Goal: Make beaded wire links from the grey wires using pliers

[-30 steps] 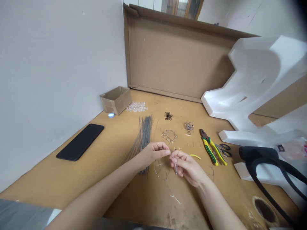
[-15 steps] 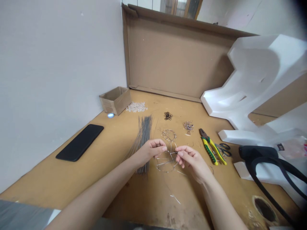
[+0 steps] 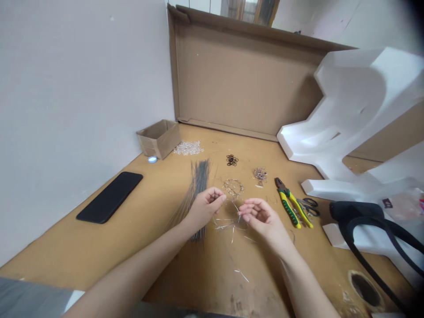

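My left hand (image 3: 209, 205) pinches a thin silver wire (image 3: 233, 205) between thumb and fingertips. The wire runs across to my right hand (image 3: 261, 217), whose curled fingers meet the thumb at its other end. Below the hands, a round frame of bent wire (image 3: 223, 227) shows in part; whether the pinched wire is joined to it I cannot tell. A bundle of straight grey wires (image 3: 200, 176) lies under and beyond my left hand. Just past the fingertips rests a coil of bent wire (image 3: 233, 187).
Pliers (image 3: 291, 203) with green-yellow handles and black-handled scissors (image 3: 309, 206) lie to the right. Farther back are black rings (image 3: 232, 160), small metal pieces (image 3: 260, 173), clear beads (image 3: 188, 147) and a cardboard box (image 3: 159, 138). A black phone (image 3: 110, 197) lies left. White foam (image 3: 351, 97) stands right.
My left hand has shifted slightly up and left. My right hand has turned, its fingers looser and more extended. The wire between them has tilted and changed position.
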### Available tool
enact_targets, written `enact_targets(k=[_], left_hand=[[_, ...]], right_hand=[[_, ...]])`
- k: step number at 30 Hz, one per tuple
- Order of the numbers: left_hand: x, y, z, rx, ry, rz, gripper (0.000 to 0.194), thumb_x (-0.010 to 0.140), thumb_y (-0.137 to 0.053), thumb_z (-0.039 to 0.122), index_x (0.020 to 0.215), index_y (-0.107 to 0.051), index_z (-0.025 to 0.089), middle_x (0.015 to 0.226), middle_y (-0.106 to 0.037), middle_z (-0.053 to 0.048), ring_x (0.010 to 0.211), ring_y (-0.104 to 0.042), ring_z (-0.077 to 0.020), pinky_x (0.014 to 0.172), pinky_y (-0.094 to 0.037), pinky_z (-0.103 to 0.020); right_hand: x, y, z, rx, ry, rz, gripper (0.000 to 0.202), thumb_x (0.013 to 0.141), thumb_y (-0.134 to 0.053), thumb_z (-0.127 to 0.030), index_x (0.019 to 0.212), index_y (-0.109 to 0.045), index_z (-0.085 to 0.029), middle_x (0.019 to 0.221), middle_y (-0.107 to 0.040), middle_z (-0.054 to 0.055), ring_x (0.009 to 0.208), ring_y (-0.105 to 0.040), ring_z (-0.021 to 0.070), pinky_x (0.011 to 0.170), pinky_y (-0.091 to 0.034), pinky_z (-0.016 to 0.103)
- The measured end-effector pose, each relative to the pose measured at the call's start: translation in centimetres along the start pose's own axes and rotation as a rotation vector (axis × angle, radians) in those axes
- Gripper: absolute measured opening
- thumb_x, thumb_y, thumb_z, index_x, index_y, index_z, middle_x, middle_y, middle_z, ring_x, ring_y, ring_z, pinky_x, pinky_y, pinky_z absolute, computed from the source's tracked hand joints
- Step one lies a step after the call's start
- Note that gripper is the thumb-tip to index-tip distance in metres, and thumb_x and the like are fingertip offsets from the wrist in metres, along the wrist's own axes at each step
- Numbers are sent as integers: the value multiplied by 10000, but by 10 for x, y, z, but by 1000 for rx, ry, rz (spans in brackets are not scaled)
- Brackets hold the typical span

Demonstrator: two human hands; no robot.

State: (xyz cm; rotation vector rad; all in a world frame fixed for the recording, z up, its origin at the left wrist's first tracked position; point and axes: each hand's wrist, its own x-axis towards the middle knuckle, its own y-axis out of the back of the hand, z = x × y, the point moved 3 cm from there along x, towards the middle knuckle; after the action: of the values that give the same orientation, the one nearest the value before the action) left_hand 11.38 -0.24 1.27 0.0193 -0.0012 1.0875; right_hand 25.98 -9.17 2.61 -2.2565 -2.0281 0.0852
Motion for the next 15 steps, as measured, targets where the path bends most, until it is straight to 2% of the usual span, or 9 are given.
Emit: enact_targets(k=[4, 6, 10, 15], left_hand=[[-4, -1, 5, -1, -30, 56, 204, 730, -535, 352, 686, -475, 162, 497, -428, 72, 422, -395, -46, 434, -322, -168], [-5, -1, 5, 16, -33, 65, 204, 734, -529, 354, 683, -468, 165, 488, -413, 77, 407, -374, -43, 417, -310, -165], [-6, -2, 2, 74, -45, 44, 190, 749, -513, 342, 695, -477, 164, 529, -434, 68, 419, -370, -41, 412, -299, -166], [-6, -2, -3, 91, -57, 30, 190, 762, -503, 348, 720, -490, 162, 574, -466, 54, 441, -379, -43, 433, -308, -172]], right_hand=[[-1, -7, 5, -19, -5, -19, 455, 669, -690, -270, 1054, -448, -251, 789, -585, 7, 726, -571, 141, 712, -455, 313], [0, -8, 6, -25, -25, 2, 442, 691, -669, -290, 1064, -435, -249, 723, -583, -10, 694, -575, 143, 712, -451, 322], [1, -4, 5, -34, -12, 43, 367, 726, -634, -312, 1035, -451, -238, 714, -597, -9, 685, -582, 147, 721, -442, 327], [1, -4, 3, -20, -26, 20, 346, 725, -639, -287, 1017, -460, -232, 690, -575, -20, 658, -565, 136, 692, -436, 307]])
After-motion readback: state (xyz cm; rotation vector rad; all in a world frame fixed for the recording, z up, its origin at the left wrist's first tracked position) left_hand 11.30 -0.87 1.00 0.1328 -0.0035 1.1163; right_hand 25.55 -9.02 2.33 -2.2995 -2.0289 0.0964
